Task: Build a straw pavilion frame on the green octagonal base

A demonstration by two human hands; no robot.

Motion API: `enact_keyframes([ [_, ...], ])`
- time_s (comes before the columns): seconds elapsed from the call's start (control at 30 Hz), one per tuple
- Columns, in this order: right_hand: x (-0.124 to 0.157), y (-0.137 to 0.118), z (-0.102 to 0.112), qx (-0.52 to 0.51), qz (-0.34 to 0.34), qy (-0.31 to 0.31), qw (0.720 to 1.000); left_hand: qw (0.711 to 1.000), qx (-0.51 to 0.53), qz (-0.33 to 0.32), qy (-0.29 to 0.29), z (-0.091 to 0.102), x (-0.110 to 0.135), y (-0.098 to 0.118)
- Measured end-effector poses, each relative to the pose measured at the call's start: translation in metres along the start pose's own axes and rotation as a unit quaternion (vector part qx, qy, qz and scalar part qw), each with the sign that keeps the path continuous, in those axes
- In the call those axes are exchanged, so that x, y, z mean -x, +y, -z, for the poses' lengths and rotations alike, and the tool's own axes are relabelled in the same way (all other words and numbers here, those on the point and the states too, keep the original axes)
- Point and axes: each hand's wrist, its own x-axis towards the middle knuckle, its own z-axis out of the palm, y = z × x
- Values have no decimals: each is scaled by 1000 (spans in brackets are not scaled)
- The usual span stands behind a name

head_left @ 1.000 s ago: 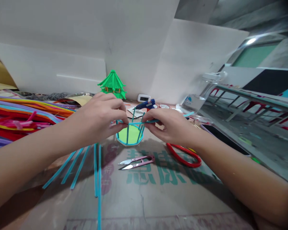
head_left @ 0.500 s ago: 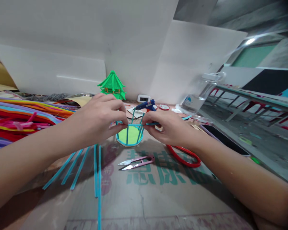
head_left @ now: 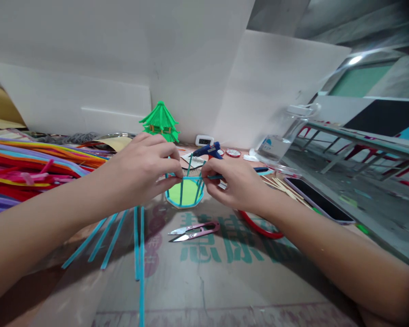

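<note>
A small frame of blue pipe cleaners (head_left: pixel 182 193) stands around a yellow-green base (head_left: pixel 190 190), with upright posts and a strip along the top of its near side. My left hand (head_left: pixel 153 165) pinches that blue strip at the frame's left post. At the right post, my right hand (head_left: pixel 230 179) has thumb and forefinger closed on the same blue pipe cleaner, whose loose end runs back under the palm. Below the frame lie pink thread snips (head_left: pixel 194 231), blades apart and pointing left. Several cut blue pipe cleaners (head_left: pixel 136 243) lie left of the snips.
Behind are a green pagoda model (head_left: pixel 160 122), a small digital clock (head_left: pixel 204 140) and a blue glue gun (head_left: pixel 206 150). Bundles of coloured pipe cleaners (head_left: pixel 37 159) fill the left. Red-handled scissors (head_left: pixel 259 227), thin sticks (head_left: pixel 286 188), a phone (head_left: pixel 318 200) and a water jug (head_left: pixel 276 141) stand or lie right.
My right hand and forearm have shifted slightly, baring more of the sticks beside the phone. My left hand stays nearly still, and both hands keep their pinch on the blue strip.
</note>
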Motion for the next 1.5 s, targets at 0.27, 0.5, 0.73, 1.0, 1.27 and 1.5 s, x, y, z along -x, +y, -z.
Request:
enact_keyframes([
  [0.27, 1, -5, -4, 43, 4, 23, 999, 1000, -4, -2, 0, 0, 0, 1],
  [0.5, 1, -5, -5, 54, 9, 23, 998, 1000, 2, 5, 0, 1, 0, 2],
  [0.73, 0, -8, 5, 55, 6, 19, 998, 1000, -4, 0, -4, 1, 0, 1],
  [1.0, -1, -4, 4, 59, 11, -14, 998, 1000, -12, 0, -10, 1, 0, 2],
  [1.27, -1, -6, 8, 85, 15, -17, 996, 1000, -22, -1, -19, 2, 0, 1],
  [1.5, -1, -3, 6, 74, 37, -18, 996, 1000, -2, 9, -12, 1, 0, 2],
])
